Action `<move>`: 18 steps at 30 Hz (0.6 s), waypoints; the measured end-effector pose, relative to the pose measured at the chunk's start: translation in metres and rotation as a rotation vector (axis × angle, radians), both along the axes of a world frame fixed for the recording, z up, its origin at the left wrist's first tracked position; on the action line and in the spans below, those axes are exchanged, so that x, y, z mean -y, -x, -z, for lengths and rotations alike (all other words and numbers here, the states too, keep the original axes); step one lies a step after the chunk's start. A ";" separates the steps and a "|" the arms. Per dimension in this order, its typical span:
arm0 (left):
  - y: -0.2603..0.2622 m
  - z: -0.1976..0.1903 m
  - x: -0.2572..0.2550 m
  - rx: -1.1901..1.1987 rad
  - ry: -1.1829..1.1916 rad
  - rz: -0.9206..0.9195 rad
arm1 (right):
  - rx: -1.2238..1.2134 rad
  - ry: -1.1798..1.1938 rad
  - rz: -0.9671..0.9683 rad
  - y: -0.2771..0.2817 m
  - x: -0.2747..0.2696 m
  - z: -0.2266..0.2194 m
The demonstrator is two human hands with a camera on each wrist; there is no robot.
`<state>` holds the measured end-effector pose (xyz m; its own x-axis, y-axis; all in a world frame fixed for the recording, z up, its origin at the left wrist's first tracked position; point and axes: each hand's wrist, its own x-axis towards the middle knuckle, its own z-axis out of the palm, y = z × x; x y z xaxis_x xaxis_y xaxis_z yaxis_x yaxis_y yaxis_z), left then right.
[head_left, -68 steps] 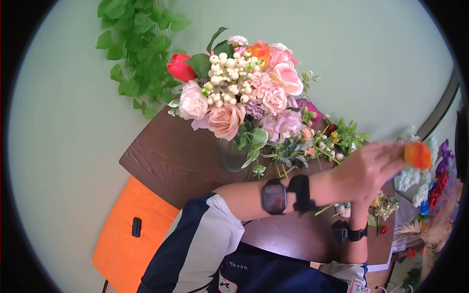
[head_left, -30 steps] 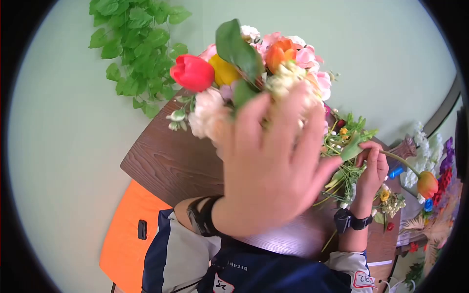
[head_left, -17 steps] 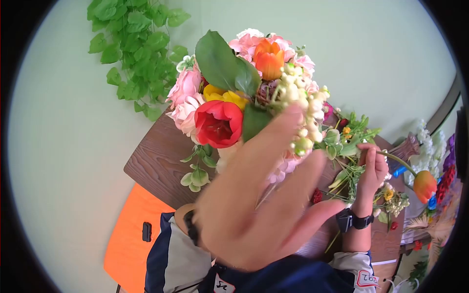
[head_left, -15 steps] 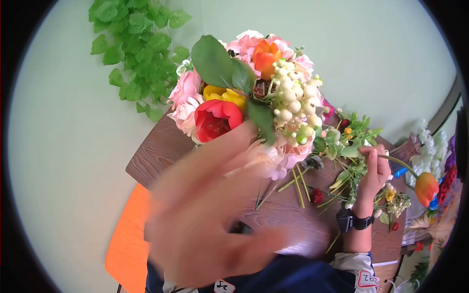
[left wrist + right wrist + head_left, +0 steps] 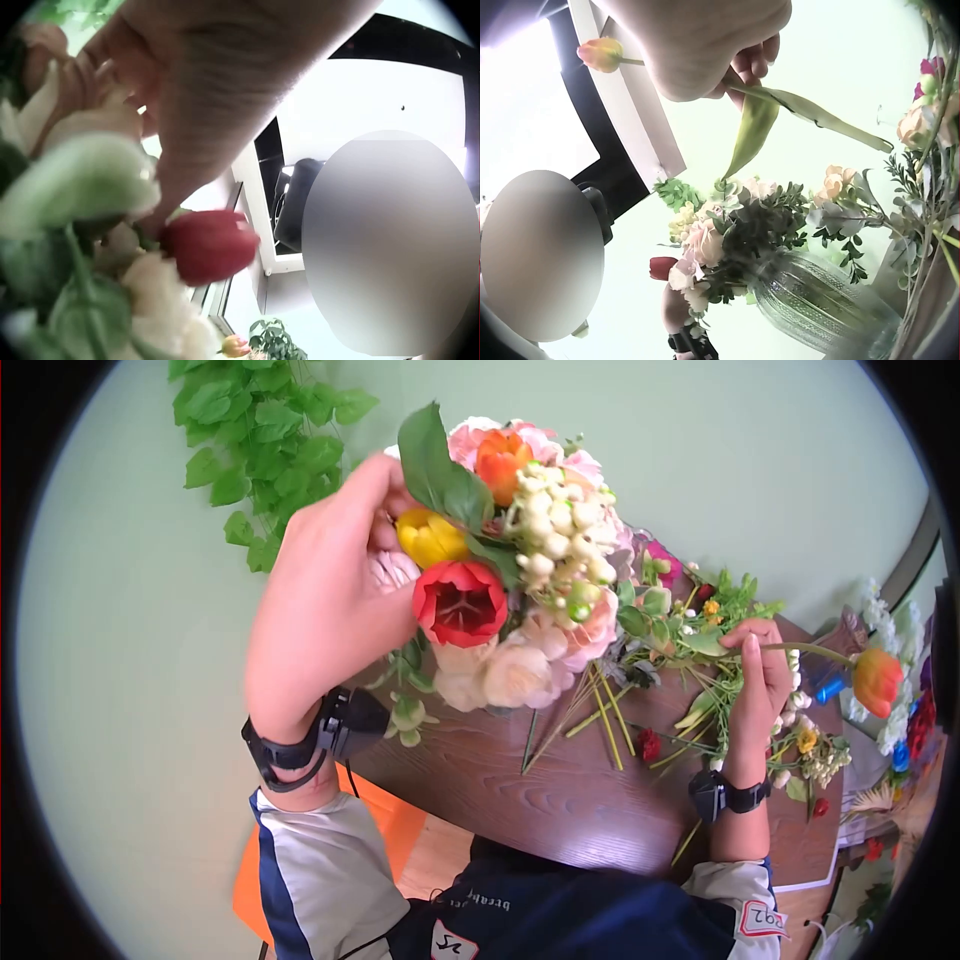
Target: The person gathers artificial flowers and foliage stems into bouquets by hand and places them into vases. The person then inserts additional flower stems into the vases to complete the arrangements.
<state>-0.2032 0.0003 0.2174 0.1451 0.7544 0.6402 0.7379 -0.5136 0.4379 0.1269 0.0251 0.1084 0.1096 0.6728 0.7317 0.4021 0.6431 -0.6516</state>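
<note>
A bouquet of artificial flowers (image 5: 520, 670) stands in a ribbed glass vase (image 5: 810, 300), which the blooms hide in the head view. My left hand (image 5: 320, 580) cups the bouquet's left side, its fingers curled in among the pink blooms behind the yellow tulip (image 5: 430, 538). Its thumb is right by the red tulip (image 5: 460, 603), which shows beside the thumb in the left wrist view too. Off to the right, my right hand (image 5: 757, 685) pinches the stem of an orange tulip (image 5: 877, 682); the bloom points right, and a long green leaf (image 5: 754, 131) hangs from the stem.
Loose stems and small flowers (image 5: 690, 710) cover the right part of the dark wooden table (image 5: 480, 760). More flowers (image 5: 885, 730) stand beyond its right end. A green leaf vine (image 5: 260, 450) hangs on the wall, and an orange seat (image 5: 390, 810) is at the left.
My left hand crossed from the right over the bouquet to its left side. The bouquet has turned, bringing the red and yellow tulips forward. The right hand has kept the orange tulip.
</note>
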 end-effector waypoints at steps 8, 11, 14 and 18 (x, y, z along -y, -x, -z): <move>0.009 0.003 -0.026 0.228 -0.086 0.070 | 0.079 -0.038 0.000 -0.004 0.001 -0.001; 0.017 -0.005 -0.024 0.309 -0.052 0.211 | 0.101 -0.058 0.016 -0.006 0.000 -0.001; 0.016 -0.008 -0.022 0.358 -0.083 0.218 | 0.126 -0.057 0.030 -0.008 -0.001 -0.001; 0.021 -0.017 -0.020 0.419 -0.167 0.079 | 0.125 -0.059 0.040 -0.009 0.000 -0.002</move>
<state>-0.2245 0.0204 0.2341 -0.0998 0.6326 0.7680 0.4704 -0.6502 0.5966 0.1354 0.0255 0.1100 0.0413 0.6251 0.7794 0.5038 0.6606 -0.5565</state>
